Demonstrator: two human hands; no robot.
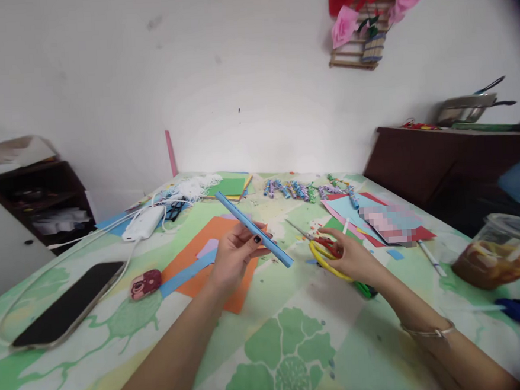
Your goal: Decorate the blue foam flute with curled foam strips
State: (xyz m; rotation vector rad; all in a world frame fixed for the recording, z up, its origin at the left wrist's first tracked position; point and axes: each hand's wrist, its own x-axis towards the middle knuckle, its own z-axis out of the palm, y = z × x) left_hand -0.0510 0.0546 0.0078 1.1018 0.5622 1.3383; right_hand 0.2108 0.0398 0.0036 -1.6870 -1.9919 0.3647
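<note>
Between the thumb and fingers of my left hand is a long, narrow blue folded paper strip, held slanting above the table. My right hand has its fingers on the handles of a pair of scissors with red and yellow grips. The blades point away to the upper left, slightly apart from the strip. Below my left hand lie an orange paper sheet and a flat blue paper strip. A green and black object, partly hidden, rests under my right hand.
Several curled paper pieces lie at the back. Coloured sheets and a pen are right, near a plastic cup of drink. On the left are a phone, a small maroon case and a white power bank with cables.
</note>
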